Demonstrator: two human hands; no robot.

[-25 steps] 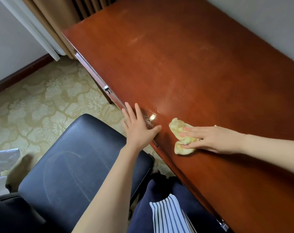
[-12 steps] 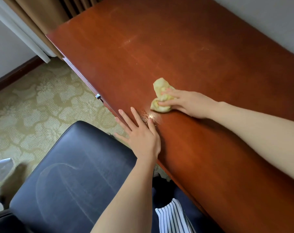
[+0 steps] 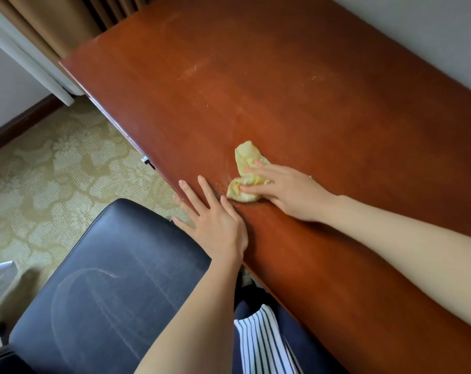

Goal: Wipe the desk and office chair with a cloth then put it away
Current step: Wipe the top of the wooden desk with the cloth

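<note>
Two bare hands work at the near edge of a reddish wooden desk (image 3: 296, 85), mid-frame. The right hand (image 3: 285, 193) presses flat, straight fingers onto a crumpled pale yellow cloth (image 3: 246, 172), pinning it to the wood. The left hand (image 3: 215, 222) rests just beside it, fingers spread, holding nothing. Pale smears higher up suggest long overlapping strokes with even pressure would serve best. A black office chair (image 3: 107, 279), lower left, shows faint dusty arcs

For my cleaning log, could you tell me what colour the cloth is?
Pale yellow cloth, head view.
</note>
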